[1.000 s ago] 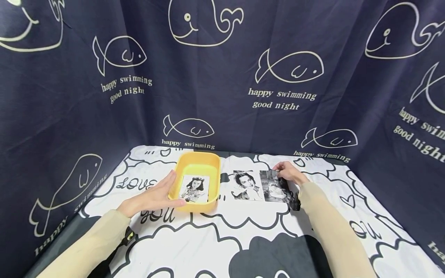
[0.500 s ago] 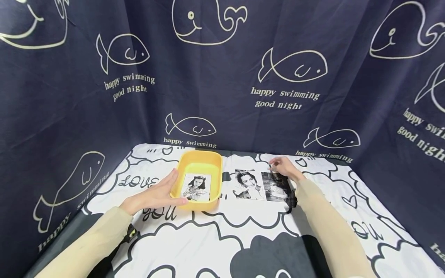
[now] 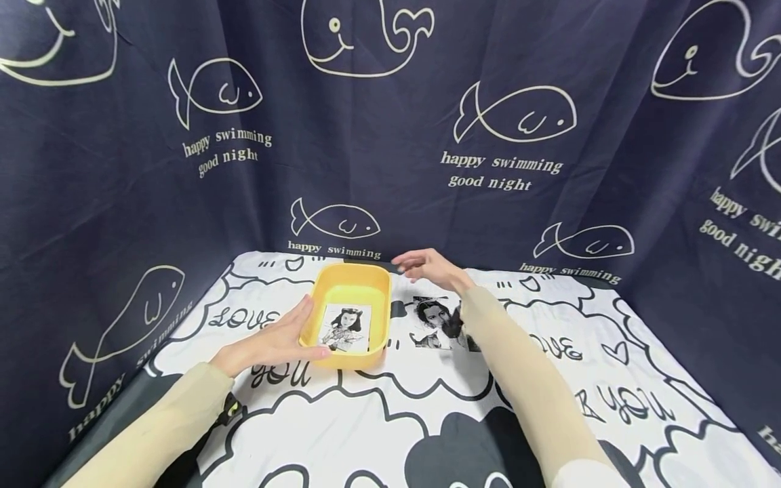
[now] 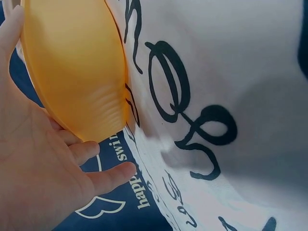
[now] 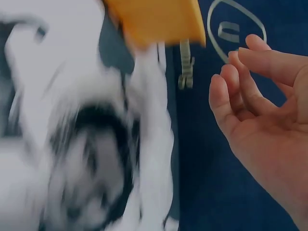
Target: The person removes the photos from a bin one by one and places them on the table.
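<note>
Now the left hand [image 3: 268,344] rests flat against the near left side of the yellow tray [image 3: 378,298], which holds one photo [image 3: 343,328]. Meanwhile the right hand [image 3: 427,268] hovers empty, fingers loosely spread, beyond another photo on the tabletop [image 3: 432,322].

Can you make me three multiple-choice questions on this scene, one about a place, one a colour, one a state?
1. Where does the photo nearest the left hand lie?
A. Inside the tray
B. On the curtain
C. Under the right sleeve

2. What colour is the tray?
A. Red
B. Yellow
C. Green

3. How is the right hand?
A. Fist on the cloth
B. Pinching a pen
C. Raised by the tray's far corner, fingers relaxed, empty

Answers: 1 A, the portrait lies on the tray floor; 2 B, its wall shows yellow in head and left wrist views; 3 C, the right wrist view shows loosely curved fingers holding nothing.
</note>
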A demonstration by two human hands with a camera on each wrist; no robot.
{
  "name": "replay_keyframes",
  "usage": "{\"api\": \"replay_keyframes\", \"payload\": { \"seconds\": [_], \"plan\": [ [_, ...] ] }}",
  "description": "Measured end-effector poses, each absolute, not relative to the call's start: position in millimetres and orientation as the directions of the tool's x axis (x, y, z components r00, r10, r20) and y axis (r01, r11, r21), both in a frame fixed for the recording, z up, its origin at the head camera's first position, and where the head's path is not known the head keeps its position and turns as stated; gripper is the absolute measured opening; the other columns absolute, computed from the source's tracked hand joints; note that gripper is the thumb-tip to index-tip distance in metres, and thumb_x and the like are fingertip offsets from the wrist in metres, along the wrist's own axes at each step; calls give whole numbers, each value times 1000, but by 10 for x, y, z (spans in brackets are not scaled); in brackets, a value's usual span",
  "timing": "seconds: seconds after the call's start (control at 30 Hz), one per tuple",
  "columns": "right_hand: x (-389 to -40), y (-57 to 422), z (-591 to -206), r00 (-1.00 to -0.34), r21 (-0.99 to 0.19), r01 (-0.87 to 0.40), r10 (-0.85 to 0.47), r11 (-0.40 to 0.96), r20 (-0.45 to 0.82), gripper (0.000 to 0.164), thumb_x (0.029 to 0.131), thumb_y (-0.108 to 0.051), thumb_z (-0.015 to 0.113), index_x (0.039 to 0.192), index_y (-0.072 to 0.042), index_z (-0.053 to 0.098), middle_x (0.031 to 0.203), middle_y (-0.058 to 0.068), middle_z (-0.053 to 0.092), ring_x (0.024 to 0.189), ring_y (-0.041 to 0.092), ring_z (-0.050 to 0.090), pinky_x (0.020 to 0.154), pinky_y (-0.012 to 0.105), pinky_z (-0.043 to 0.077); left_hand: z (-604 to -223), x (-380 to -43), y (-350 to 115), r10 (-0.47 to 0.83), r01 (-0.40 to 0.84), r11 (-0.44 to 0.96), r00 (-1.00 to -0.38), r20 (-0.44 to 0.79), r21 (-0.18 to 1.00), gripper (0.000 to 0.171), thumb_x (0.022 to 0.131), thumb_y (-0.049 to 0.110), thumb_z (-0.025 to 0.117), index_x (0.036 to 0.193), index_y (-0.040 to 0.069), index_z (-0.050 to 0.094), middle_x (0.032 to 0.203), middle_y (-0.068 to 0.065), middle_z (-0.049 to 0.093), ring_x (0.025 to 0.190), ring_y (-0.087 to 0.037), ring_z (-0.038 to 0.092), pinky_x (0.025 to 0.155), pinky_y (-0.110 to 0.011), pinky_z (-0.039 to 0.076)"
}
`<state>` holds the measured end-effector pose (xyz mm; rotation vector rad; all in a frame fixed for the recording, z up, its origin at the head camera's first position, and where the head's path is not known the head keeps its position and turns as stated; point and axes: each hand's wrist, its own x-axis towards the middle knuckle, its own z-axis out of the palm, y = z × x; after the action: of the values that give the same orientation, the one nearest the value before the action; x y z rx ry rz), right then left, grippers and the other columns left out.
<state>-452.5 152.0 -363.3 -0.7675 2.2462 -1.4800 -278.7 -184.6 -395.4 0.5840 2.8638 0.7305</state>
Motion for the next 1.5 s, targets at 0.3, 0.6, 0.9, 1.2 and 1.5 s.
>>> {"api": "replay_keyframes", "payload": {
  "seconds": [0.3,0.6,0.9,1.2,1.5],
  "plan": [
    [-4508,814,-3499,-685,-878,-327,-728,348,-33,39,86,12,57,124,3,63,125,32,58,110,35,59,91,52,51,-3961,-2812,-1815,394,333,806,-919,-25,489,118,80,69,61,154,0,2,163,-16,-7,151,-35,4,120,-55,14],
    [-4415,510,-3601,-691,-792,-354,-709,498,-138,31,86,8,61,115,0,70,112,27,66,79,20,61,88,56,51,-3985,-2814,-1792,396,338,813,-918,-25,474,116,80,68,61,154,0,3,163,-15,-6,151,-34,4,121,-54,14],
    [-4445,439,-3697,-662,-732,-389,-722,559,-200,35,77,15,61,107,2,72,75,4,61,59,17,46,61,38,40,-4000,-2825,-1806,380,324,822,-925,-27,467,116,80,70,61,154,0,5,163,-15,-5,151,-33,4,121,-53,15],
    [-4468,396,-3698,-641,-675,-409,-720,614,-266,37,76,17,63,109,2,72,69,2,57,53,16,41,58,34,37,-3978,-2810,-1822,373,332,835,-928,-9,439,117,79,72,59,154,-1,7,163,-17,0,151,-35,8,120,-55,18],
    [-4479,346,-3765,-642,-612,-476,-725,632,-249,34,72,16,68,103,3,73,62,-4,57,52,13,45,49,22,37,-3987,-2787,-1831,369,337,836,-929,10,433,117,79,71,60,153,-2,8,163,-19,3,150,-35,11,120,-54,20]
  ]
}}
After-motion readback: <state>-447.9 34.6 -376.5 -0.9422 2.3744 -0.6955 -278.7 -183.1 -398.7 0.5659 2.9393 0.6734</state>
